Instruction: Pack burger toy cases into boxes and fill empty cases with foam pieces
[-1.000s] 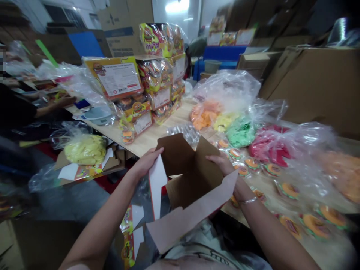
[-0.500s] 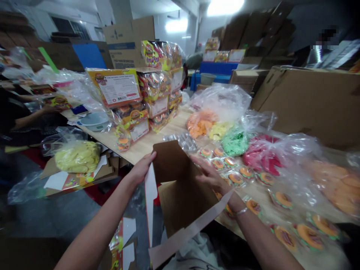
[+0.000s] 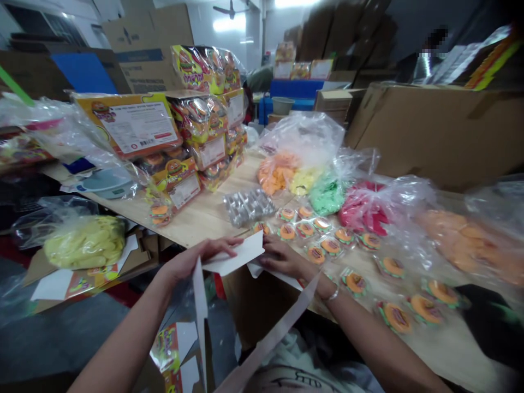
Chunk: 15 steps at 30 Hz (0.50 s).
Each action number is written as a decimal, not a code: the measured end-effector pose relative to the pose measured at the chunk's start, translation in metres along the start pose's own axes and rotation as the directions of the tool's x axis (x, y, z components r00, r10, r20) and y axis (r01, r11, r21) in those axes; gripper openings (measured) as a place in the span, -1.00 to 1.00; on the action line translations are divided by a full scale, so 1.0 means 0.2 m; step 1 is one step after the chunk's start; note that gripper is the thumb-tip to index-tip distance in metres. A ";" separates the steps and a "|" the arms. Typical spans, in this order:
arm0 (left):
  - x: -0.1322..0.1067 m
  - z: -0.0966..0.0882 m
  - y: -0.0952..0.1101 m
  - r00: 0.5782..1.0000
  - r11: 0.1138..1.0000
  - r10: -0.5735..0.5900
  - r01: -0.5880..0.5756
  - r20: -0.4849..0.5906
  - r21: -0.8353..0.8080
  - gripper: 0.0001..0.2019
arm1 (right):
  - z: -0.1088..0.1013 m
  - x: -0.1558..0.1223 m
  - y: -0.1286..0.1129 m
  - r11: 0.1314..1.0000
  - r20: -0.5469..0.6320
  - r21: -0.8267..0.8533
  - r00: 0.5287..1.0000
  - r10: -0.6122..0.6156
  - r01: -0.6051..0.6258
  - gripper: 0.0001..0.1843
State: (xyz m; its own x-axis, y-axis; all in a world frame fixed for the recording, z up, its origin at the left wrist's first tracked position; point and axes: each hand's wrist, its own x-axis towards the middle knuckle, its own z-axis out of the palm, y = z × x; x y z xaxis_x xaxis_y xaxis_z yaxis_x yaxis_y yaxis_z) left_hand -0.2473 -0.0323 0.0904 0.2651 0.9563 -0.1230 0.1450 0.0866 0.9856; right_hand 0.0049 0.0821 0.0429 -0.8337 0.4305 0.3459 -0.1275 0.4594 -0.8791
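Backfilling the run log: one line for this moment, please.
left hand: touching white flap | right hand: at flap's other end, grip unclear | carton: partly open | silver tray: on table

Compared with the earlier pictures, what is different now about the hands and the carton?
On the carton, the left hand moved inward from the left corner onto a white flap; the right hand moved toward it. White flap faces now show there. The stacked packages stayed put.
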 end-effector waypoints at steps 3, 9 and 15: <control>0.04 0.00 0.02 0.994 0.994 -0.079 0.073 0.075 0.079 -0.49 | -0.02 -0.13 -0.02 0.907 -0.380 0.417 0.897 0.227 -0.053 -0.55; 0.04 0.05 -0.10 0.988 0.984 -0.154 0.155 0.022 -0.090 -0.49 | 0.11 -0.67 -0.26 0.935 -0.473 0.297 0.822 0.319 -0.192 -0.48; -0.03 -0.03 -0.11 0.858 0.904 -0.302 0.119 -0.415 -0.412 -0.50 | 0.18 -0.44 -0.24 0.962 -0.635 0.120 0.726 0.264 -0.245 -0.60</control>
State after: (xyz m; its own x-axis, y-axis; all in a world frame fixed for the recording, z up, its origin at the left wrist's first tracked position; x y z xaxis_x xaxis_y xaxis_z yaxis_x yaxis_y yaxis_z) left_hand -0.2577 -0.0381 0.0702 -0.2116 0.9107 -0.3549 -0.2300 0.3066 0.9237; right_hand 0.0652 -0.0059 0.0433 -0.2972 0.9273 0.2274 0.0175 0.2435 -0.9698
